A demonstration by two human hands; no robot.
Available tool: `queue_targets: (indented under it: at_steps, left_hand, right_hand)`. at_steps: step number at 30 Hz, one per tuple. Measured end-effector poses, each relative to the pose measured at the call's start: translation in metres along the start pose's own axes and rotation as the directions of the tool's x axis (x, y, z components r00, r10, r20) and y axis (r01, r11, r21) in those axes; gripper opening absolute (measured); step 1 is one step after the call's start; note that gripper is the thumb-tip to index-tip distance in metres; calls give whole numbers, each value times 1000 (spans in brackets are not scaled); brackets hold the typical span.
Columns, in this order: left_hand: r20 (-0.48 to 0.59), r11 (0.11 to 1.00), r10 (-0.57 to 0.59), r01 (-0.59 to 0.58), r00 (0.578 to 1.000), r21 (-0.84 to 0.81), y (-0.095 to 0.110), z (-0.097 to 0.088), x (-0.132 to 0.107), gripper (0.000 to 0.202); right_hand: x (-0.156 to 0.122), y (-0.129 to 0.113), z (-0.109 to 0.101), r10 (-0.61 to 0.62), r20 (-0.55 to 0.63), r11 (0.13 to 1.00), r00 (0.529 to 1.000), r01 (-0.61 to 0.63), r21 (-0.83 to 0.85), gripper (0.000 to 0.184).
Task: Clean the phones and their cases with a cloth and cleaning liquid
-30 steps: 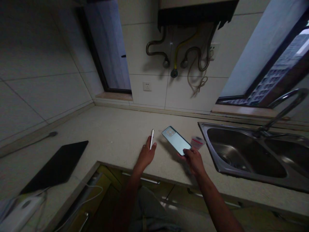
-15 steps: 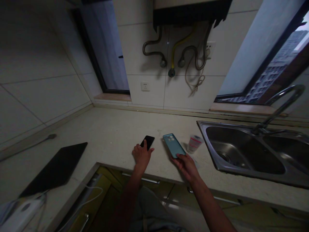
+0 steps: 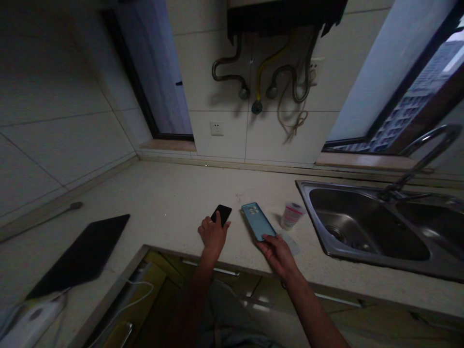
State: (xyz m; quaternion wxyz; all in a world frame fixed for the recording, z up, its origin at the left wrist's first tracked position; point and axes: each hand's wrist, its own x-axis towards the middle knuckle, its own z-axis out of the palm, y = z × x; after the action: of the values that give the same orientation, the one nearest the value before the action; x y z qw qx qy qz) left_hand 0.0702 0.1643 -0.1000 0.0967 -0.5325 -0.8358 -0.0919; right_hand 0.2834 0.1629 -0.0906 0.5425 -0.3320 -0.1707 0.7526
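On the counter (image 3: 174,198), a black smartphone (image 3: 224,213) lies with its dark screen up. My left hand (image 3: 213,234) is closed around its near end, index finger on the screen and thumb by the right edge. A light-blue phone case (image 3: 259,222) with camera cutouts is pinched at its near end by my right hand (image 3: 275,251), thumb on its inner face. The case is tilted, its far end pointing up and left; whether it touches the counter I cannot tell. Right of it stands a clear plastic cup (image 3: 292,216) with red print. A thin translucent sheet (image 3: 290,243) lies beside my right hand.
A steel double sink (image 3: 321,232) with a curved faucet (image 3: 420,166) is at the right. To the left lies a black flat panel (image 3: 83,256), with a white device (image 3: 34,321) and cable near it. Pipes (image 3: 258,72) hang below a wall heater.
My right hand has shifted the phone case slightly left and toward me, turning it a little. More of the translucent sheet shows. My left hand stays at the phone.
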Motion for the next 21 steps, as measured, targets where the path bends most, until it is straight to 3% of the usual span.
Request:
queue_targets:
  at_steps: [9,14,17,21]
  left_hand:
    - [-49,998,-46,44,998,-47,6,6,3,56]
    - [-190,993,-51,30,980,-111,11,-5,0,59]
    - [-289,970,-22,-49,957,-238,21,-22,-12,60]
    - [-188,860,138,-211,973,-464,39,-30,-31,54]
  right_hand:
    - [-4,5,-9,6,-1,1000,1000,-6,27,40]
    - [-9,6,-13,9,-2,1000,1000,-8,19,40]
    - [-13,6,-9,9,21,1000,1000,-9,8,38]
    - [-19,11,4,28,77,1000,997,-27,-13,36]
